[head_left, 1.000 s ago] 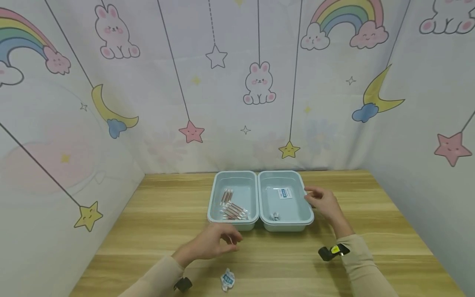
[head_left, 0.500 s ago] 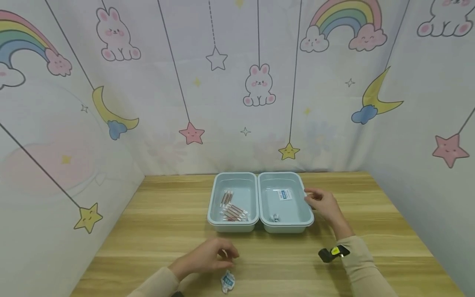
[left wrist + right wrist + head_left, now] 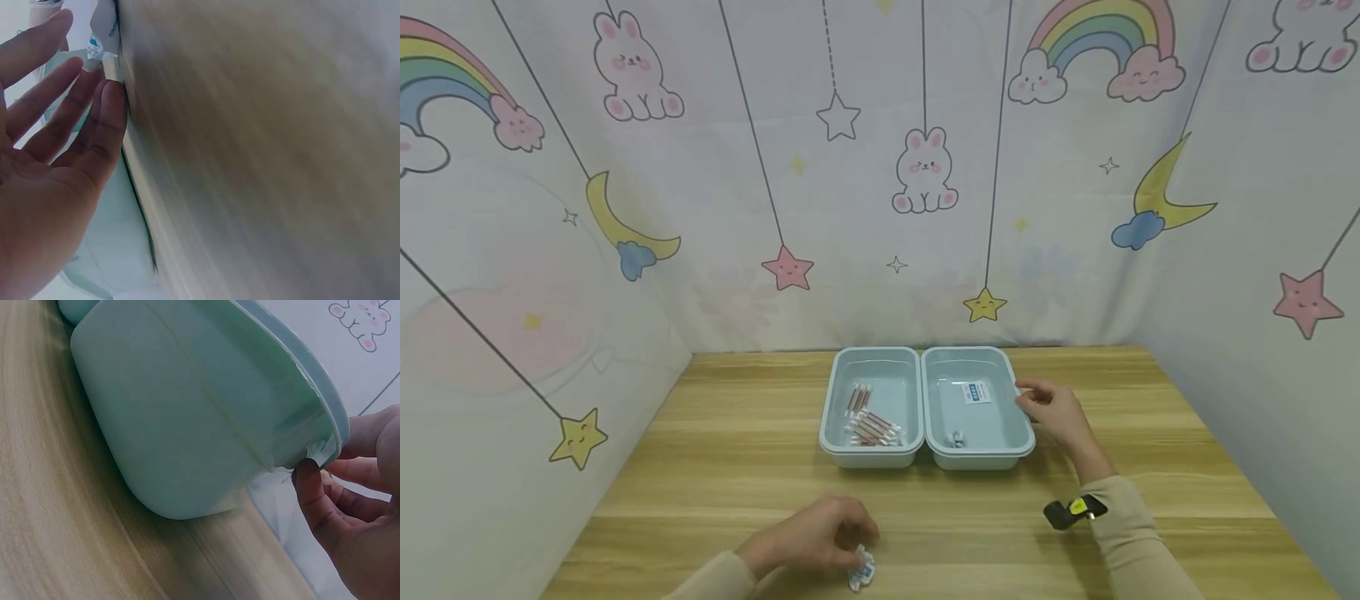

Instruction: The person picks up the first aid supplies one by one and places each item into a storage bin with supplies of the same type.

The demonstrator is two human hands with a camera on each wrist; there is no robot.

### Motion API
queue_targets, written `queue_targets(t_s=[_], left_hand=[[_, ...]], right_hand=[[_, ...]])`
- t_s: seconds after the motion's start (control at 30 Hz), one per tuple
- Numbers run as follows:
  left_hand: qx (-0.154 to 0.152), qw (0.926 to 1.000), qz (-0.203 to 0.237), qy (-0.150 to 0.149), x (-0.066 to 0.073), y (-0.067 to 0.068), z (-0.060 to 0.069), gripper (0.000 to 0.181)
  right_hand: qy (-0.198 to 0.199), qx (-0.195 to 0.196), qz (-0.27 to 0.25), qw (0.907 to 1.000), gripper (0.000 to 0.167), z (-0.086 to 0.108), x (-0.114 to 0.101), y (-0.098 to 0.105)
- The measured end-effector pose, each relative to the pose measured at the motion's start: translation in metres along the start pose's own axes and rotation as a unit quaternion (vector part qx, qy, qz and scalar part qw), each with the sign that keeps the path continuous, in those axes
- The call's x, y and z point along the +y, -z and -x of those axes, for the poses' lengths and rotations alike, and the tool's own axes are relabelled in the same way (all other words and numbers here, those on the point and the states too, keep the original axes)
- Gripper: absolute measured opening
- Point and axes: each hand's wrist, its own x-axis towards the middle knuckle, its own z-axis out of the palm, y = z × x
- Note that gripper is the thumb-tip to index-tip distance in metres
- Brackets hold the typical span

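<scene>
My left hand (image 3: pixel 816 532) is low over the near part of the table, its thumb beside a crumpled white wrapper with blue print (image 3: pixel 862 571). In the left wrist view, loosely bent fingers (image 3: pixel 107 115) stand apart from the thumb, and the crumpled wrapper (image 3: pixel 105 34) shows beyond the fingertips. Thumb and fingers of my right hand (image 3: pixel 1060 417) pinch the right rim of a light blue plastic bin (image 3: pixel 977 454); the right wrist view has the thumb under that rim. A flat white packet (image 3: pixel 976 392) and a small crumpled piece (image 3: pixel 956 438) lie in this bin.
A matching left bin (image 3: pixel 871 457) stands against the right one and holds several brown-stick cotton swabs (image 3: pixel 876 427). Both bins are near the back of the wooden table (image 3: pixel 737 417), before a printed curtain (image 3: pixel 850 208). A small black wrist device (image 3: pixel 1060 513) sits by my right sleeve.
My left hand has come back from in front of the left bin, down to the crumpled wrapper on the table. My right hand has stayed at the bin's rim.
</scene>
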Motion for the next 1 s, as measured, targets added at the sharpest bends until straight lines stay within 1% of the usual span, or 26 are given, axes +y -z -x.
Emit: queue_targets(t_s=[0.1,0.27,0.37,0.6,0.77,1.0], left_hand=[[-0.005,0.9997,-0.023,-0.010,0.0011,-0.0008,0.0007,0.032],[-0.023,0.9991,-0.033,-0.010,0.0042,-0.0021,0.0014,0.034],[-0.028,0.9990,-0.033,-0.010,0.0051,-0.0024,0.0013,0.032],[-0.035,0.9988,-0.023,-0.025,0.0033,-0.0046,-0.0003,0.021],[-0.033,0.9990,-0.018,-0.026,0.0013,-0.0062,-0.0009,0.020],[-0.024,0.9986,-0.027,-0.038,-0.0011,-0.0071,-0.0020,0.018]], right_hand=[[0.002,0.000,0.001,1.0000,0.039,-0.0003,0.0014,-0.0003],[0.002,0.000,-0.003,1.0000,0.039,-0.0002,0.0022,-0.0001],[0.002,0.001,-0.004,1.0000,0.039,-0.0006,0.0024,0.0000],[-0.003,0.001,-0.005,1.0000,0.039,-0.0013,0.0026,-0.0003],[-0.012,0.001,-0.003,0.9999,0.039,-0.0010,0.0023,-0.0005],[-0.005,-0.001,-0.003,1.0000,0.040,-0.0008,0.0019,0.0000]])
